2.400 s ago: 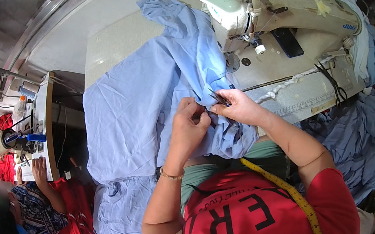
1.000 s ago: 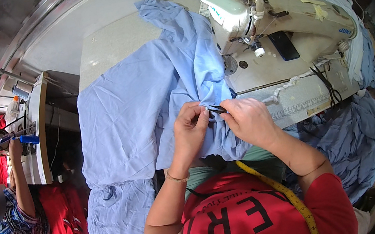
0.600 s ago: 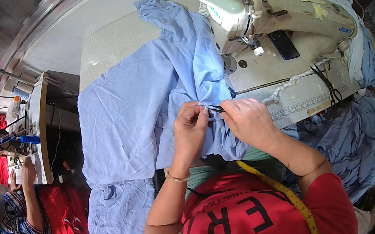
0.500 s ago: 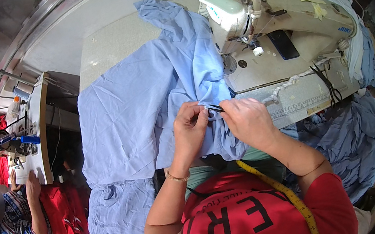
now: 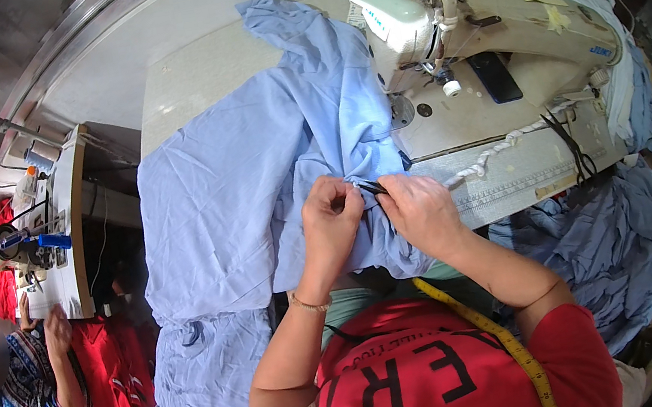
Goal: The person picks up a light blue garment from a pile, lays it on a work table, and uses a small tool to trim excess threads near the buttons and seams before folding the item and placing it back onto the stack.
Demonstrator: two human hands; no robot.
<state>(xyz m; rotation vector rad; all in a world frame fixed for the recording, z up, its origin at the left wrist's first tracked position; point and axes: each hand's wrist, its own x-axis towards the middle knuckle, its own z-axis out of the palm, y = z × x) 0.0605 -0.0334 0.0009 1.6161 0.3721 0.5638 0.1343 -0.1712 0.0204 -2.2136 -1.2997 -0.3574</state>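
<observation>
A light blue garment (image 5: 217, 179) lies spread over the sewing table, its bunched part reaching the front edge in front of me. Pinched in my left hand (image 5: 330, 218) is a bit of that garment, fingertips closed on its edge. My right hand (image 5: 424, 212) is closed round small black thread snips (image 5: 373, 187), mostly hidden by the fingers. Their dark tips point left at the cloth by my left fingertips. Both hands nearly meet just left of the sewing machine (image 5: 476, 16). What exactly lies between the tips is too small to make out.
Black scissors (image 5: 569, 147) and a twisted white cord (image 5: 480, 163) lie on the table's right side. A phone (image 5: 495, 77) rests under the machine arm. Blue cloth (image 5: 606, 259) is heaped at right. On the left a co-worker's hand (image 5: 58, 329) is near another machine (image 5: 7, 247).
My right hand has shifted slightly left and turned, bringing the snips closer to my left fingertips. My left hand stays almost in place. The co-worker's hand has drawn slightly toward them.
</observation>
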